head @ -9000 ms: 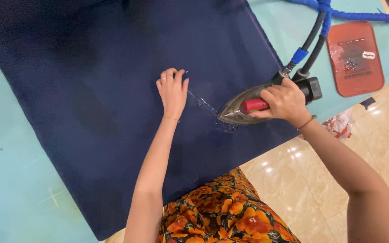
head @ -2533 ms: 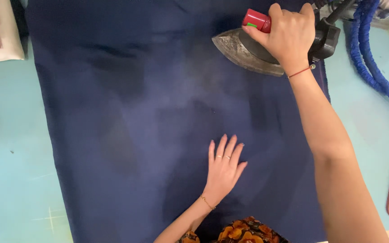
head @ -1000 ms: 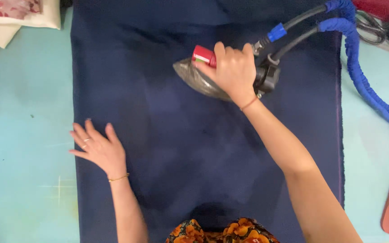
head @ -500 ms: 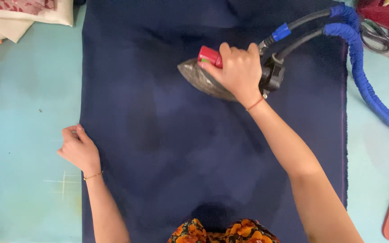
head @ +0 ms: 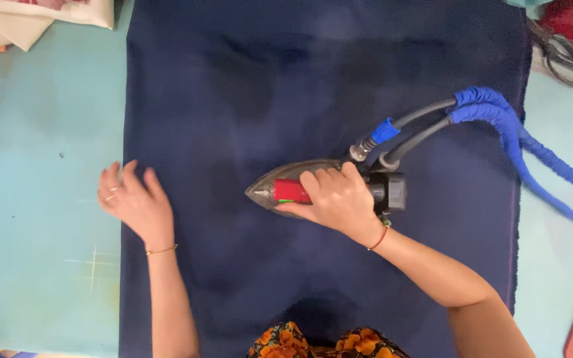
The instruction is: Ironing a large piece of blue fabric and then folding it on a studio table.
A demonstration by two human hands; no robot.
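Turquoise tabletop carries a navy cloth spread flat. Left hand, fingers spread wide and holding nothing, presses palm-down on the cloth's left edge. Right hand, its grip wrapped tight around the red handle of the iron, holds it sole-down at mid-cloth, tip pointing left. Blue hose trails rightward off the iron's rear.

The right hand grips the red handle of a steam iron resting flat on navy fabric spread over the turquoise counter. The left hand lies open at the fabric's left edge. Blue-sleeved hoses trail rightward from the iron.
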